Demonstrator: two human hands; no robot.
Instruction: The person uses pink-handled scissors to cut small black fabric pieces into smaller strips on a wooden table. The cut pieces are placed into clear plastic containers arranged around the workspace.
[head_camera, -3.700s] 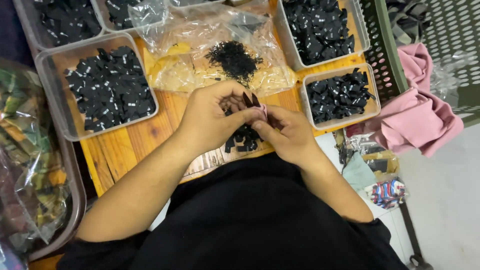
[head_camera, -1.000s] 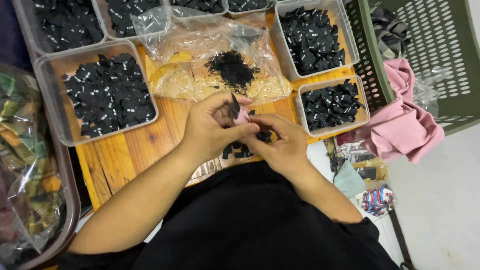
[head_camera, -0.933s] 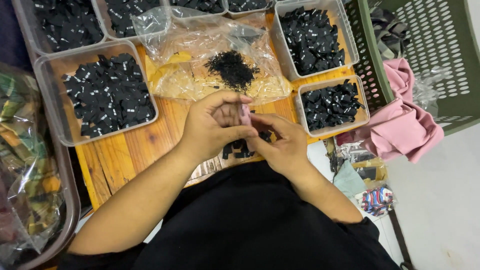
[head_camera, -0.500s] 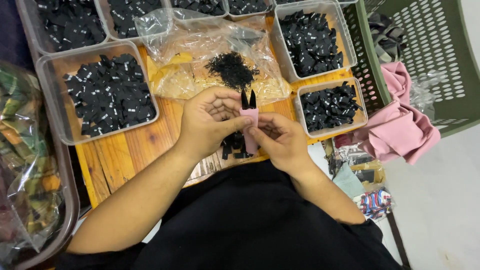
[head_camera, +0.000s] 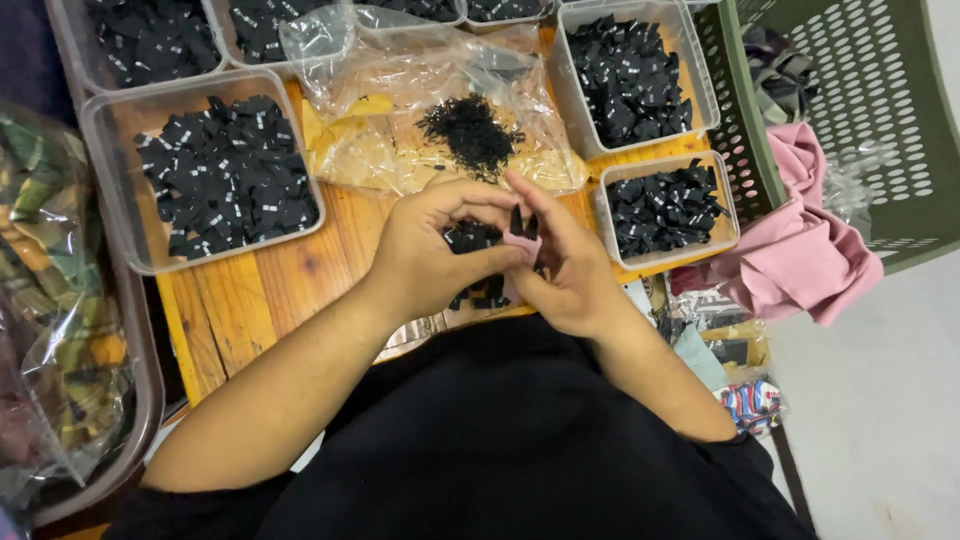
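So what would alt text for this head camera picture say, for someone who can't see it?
Two bare hands, left hand and right hand, meet over a wooden table, pinching a small pink piece. Clear tubs of black tags surround them.

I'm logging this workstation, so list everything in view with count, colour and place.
clear tubs: at least five, holding black tags, around the table's edge
clear bag: one, black threads on it, table centre
wooden table: one, orange-brown
green basket: one, right
pink cloth: one, by the basket
camouflage fabric in plastic: left
pink tool: one, between both hands
left hand: on the tool
right hand: on the tool
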